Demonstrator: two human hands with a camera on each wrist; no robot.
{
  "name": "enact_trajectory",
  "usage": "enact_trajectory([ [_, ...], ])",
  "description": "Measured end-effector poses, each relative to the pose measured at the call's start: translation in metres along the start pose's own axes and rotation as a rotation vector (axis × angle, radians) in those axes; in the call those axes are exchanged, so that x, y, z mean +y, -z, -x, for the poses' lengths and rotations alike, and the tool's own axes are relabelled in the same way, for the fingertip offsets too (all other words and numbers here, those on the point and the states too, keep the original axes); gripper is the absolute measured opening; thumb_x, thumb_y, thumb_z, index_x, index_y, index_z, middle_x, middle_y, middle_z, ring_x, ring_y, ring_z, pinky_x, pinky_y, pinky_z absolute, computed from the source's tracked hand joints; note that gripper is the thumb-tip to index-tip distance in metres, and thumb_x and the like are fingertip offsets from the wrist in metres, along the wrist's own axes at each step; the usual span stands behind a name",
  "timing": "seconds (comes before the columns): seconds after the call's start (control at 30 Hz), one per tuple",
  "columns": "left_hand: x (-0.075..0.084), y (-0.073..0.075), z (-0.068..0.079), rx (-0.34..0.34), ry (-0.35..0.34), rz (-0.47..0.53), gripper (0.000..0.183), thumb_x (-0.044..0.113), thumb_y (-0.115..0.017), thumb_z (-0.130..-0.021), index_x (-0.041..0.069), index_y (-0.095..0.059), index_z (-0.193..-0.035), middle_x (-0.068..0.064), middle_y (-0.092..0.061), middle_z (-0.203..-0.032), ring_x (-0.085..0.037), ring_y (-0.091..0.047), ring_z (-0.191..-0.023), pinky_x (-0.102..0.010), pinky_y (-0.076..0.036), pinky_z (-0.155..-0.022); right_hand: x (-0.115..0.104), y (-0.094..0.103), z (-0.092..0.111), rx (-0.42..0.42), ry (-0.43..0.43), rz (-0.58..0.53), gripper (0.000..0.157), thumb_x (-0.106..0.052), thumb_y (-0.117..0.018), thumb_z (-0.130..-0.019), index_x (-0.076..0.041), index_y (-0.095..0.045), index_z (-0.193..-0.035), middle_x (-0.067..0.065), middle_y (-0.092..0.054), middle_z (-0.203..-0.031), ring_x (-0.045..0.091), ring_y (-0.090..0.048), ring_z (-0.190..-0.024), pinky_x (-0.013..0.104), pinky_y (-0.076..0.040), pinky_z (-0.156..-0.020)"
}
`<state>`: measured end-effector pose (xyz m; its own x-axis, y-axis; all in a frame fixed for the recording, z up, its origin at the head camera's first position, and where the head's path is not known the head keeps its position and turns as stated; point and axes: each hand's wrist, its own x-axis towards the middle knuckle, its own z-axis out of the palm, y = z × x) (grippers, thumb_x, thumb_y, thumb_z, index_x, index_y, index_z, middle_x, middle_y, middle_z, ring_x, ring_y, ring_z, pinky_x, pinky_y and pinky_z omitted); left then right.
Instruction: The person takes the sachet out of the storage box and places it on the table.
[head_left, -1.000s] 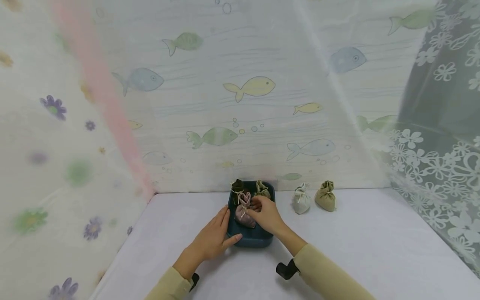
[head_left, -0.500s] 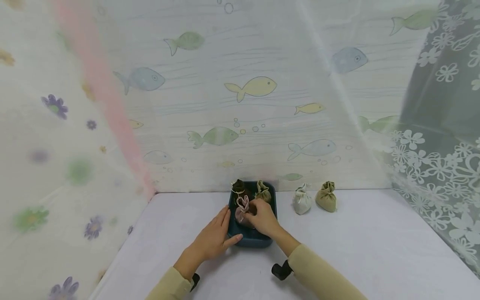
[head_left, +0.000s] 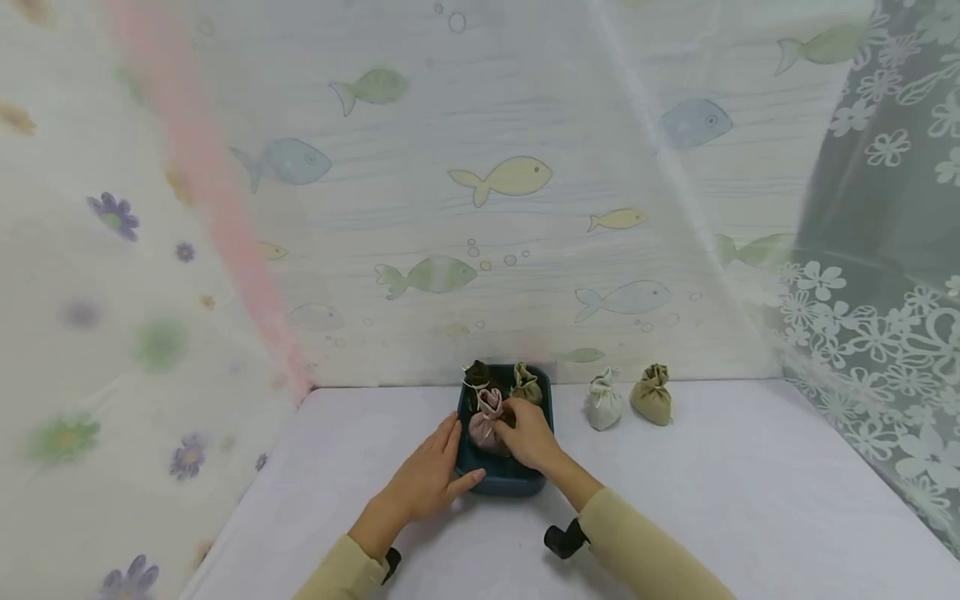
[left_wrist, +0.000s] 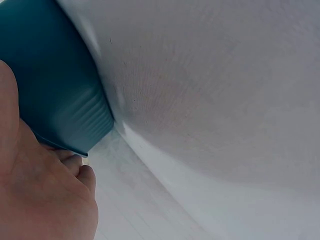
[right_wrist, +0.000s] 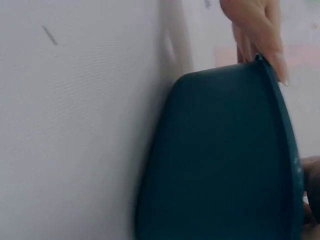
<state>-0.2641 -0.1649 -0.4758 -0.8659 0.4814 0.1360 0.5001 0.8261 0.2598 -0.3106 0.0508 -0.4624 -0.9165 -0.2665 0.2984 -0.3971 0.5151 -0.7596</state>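
Observation:
A dark teal plastic bin (head_left: 517, 486) stands on the table at centre, its outer wall also filling much of the right wrist view. My left hand (head_left: 423, 479) rests against its left side with fingers extended, the thumb at the front rim. Inside, my right hand (head_left: 532, 437) pinches the neck of a dusky pink drawstring pouch (head_left: 484, 437); the fingertips are partly hidden. Behind that pouch are a dark brown drawstring pouch (head_left: 476, 375) at back left and an olive drawstring pouch (head_left: 525, 385) at back right. In the left wrist view, the left palm (left_wrist: 45, 195) lies close beside the bin.
To the bin's right, a white drawstring pouch (head_left: 603, 404) and a khaki drawstring pouch (head_left: 652, 398) stand on the white-covered table (head_left: 712, 475). A fish-patterned curtain (head_left: 360, 217) hangs along the back edge, with a flowered sheet (head_left: 135, 333) at left and lace at right.
My right hand has shifted slightly left with the pink pouch, whose top dipped half a second ago and now stands a little higher. The left hand and bin have stayed put.

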Motion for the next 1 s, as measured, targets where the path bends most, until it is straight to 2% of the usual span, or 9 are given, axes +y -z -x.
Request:
enact_trajectory([
  [0.23, -0.001, -0.005, 0.001, 0.014, -0.011, -0.002, 0.100, 0.071, -0.037, -0.102, -0.010, -0.020, -0.159, -0.025, -0.015, -0.168, -0.038, -0.024, -0.153, -0.053, -0.030, -0.120, -0.008, 0.013, 0.004, 0.024, 0.044, -0.044, 0.017, -0.011, -0.068, -0.099, 0.000, -0.069, -0.112, 0.007, -0.068, -0.100, 0.016, -0.061, -0.086, 0.030, -0.054, -0.072],
  [0.33, -0.002, -0.004, 0.001, 0.016, 0.002, -0.002, 0.102, 0.073, -0.036, -0.100, -0.008, -0.019, -0.160, -0.022, -0.013, -0.169, -0.035, -0.022, -0.154, -0.050, -0.028, -0.122, -0.014, 0.025, 0.006, 0.019, 0.066, -0.085, 0.016, -0.010, -0.068, -0.099, 0.000, -0.069, -0.112, 0.007, -0.069, -0.101, 0.018, -0.065, -0.088, 0.031, -0.056, -0.074],
  [0.47, -0.003, -0.003, 0.001, 0.031, -0.007, 0.010, 0.101, 0.071, -0.040, -0.100, -0.010, -0.022, -0.158, -0.024, -0.015, -0.168, -0.037, -0.023, -0.154, -0.052, -0.029, -0.121, -0.018, 0.043, 0.009, 0.008, 0.076, -0.126, 0.017, -0.008, -0.067, -0.099, 0.001, -0.068, -0.113, 0.008, -0.070, -0.101, 0.020, -0.067, -0.089, 0.032, -0.057, -0.077],
  [0.6, -0.002, -0.001, 0.000, 0.039, -0.018, 0.000, 0.100, 0.070, -0.041, -0.101, -0.012, -0.023, -0.157, -0.026, -0.018, -0.167, -0.039, -0.026, -0.153, -0.053, -0.031, -0.120, -0.018, 0.061, 0.012, 0.011, 0.083, -0.103, 0.018, -0.009, -0.067, -0.099, 0.001, -0.068, -0.113, 0.009, -0.069, -0.102, 0.019, -0.065, -0.090, 0.029, -0.056, -0.078],
  [0.83, 0.001, 0.001, 0.000, 0.023, -0.009, 0.005, 0.098, 0.067, -0.045, -0.101, -0.012, -0.024, -0.157, -0.026, -0.018, -0.167, -0.038, -0.024, -0.153, -0.053, -0.029, -0.121, -0.017, 0.092, 0.022, -0.007, 0.102, -0.072, 0.019, -0.009, -0.064, -0.101, 0.002, -0.069, -0.116, 0.011, -0.069, -0.106, 0.026, -0.064, -0.102, 0.039, -0.056, -0.086],
  [1.0, -0.004, -0.005, -0.001, 0.025, -0.007, -0.010, 0.100, 0.070, -0.042, -0.101, -0.010, -0.023, -0.158, -0.023, -0.016, -0.168, -0.036, -0.023, -0.154, -0.051, -0.029, -0.122, -0.009, 0.110, 0.032, -0.010, 0.079, -0.046, 0.018, -0.011, -0.064, -0.102, 0.000, -0.068, -0.116, 0.010, -0.068, -0.107, 0.026, -0.064, -0.103, 0.043, -0.056, -0.089],
])
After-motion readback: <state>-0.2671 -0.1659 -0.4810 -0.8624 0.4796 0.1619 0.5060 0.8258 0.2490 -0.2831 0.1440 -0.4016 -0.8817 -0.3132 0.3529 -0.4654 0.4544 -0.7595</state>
